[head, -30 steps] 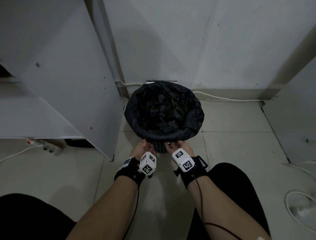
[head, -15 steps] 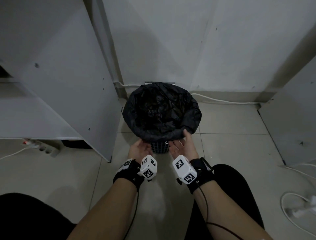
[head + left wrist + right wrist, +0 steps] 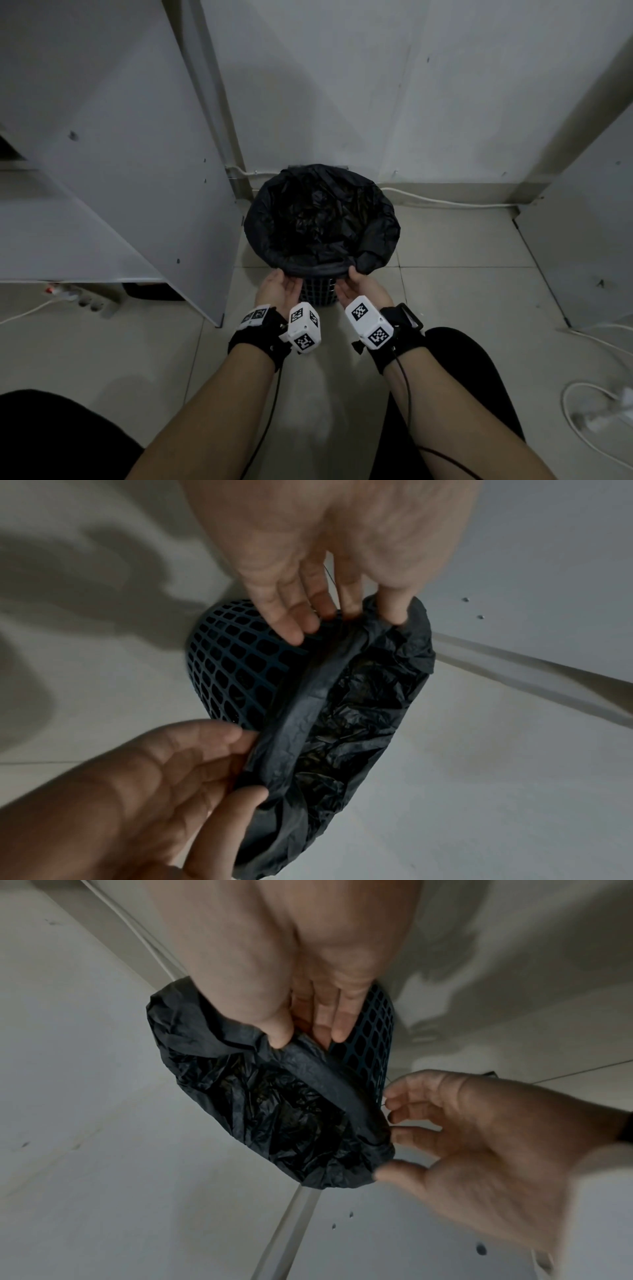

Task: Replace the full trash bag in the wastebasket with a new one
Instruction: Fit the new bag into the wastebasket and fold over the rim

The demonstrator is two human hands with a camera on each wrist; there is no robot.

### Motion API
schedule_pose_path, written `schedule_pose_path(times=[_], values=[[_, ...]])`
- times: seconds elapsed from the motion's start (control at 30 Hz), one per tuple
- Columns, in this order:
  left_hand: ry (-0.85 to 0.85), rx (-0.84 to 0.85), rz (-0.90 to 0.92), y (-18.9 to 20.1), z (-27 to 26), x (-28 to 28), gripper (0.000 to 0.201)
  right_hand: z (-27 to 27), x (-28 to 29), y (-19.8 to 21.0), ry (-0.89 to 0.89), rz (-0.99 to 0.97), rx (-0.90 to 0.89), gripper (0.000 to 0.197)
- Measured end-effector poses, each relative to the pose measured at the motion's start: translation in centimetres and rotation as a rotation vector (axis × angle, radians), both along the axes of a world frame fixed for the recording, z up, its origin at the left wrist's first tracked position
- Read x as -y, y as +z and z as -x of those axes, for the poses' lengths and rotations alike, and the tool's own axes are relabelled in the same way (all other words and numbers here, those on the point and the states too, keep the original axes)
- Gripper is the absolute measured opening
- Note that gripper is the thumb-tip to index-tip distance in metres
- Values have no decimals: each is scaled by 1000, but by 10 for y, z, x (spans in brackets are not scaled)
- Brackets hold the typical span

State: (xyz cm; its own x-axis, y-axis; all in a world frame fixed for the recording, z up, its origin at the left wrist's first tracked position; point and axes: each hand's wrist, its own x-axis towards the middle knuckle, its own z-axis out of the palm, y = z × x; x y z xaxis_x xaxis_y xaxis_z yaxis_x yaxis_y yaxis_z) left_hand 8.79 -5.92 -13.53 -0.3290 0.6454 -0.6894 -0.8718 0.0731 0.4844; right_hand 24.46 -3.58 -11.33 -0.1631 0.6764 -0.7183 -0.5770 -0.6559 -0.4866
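A dark mesh wastebasket stands on the tiled floor against the wall, lined with a black trash bag whose edge is folded over the rim. Crumpled black plastic fills the inside. Both hands are at the near rim. My left hand has its fingers under the overhang and its thumb on the bag. My right hand pinches the bag edge, thumb on top of the rim and fingers beneath. Between the hands the overhang is pushed up, baring the mesh.
A white cabinet panel stands close on the basket's left, another cabinet to the right. A power strip lies on the floor at left. A white cable runs along the baseboard, and a looped cord lies at right.
The right hand turned from lying flat against the bag's side to pinching the bag edge with its thumb over the rim. The near overhang has ridden up, and the left hand shifted slightly outward.
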Motion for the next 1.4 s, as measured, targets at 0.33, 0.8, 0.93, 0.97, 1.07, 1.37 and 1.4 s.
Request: schedule_pose_path(times=[0.33,0.8,0.93,0.97,1.07,1.37,1.4], values=[[-166,-42,41,0,8,-11,26,2,-4,10,15,41,36,24],[-161,-15,6,4,6,-9,11,-8,0,31,4,-13,-6,14],[-132,-44,-19,-1,5,-8,13,-3,1,18,-51,-41,-24,27],[-119,-65,-38,-4,6,-7,14,-1,3,15,-64,-44,-24,27],[-150,-154,-72,-7,6,3,24,11,14,11,-83,-51,-9,29],[-223,-237,27,7,33,-11,38,8,24,20,313,68,135,29],[-221,-226,19,10,37,-13,35,-2,22,23,360,97,158,24]])
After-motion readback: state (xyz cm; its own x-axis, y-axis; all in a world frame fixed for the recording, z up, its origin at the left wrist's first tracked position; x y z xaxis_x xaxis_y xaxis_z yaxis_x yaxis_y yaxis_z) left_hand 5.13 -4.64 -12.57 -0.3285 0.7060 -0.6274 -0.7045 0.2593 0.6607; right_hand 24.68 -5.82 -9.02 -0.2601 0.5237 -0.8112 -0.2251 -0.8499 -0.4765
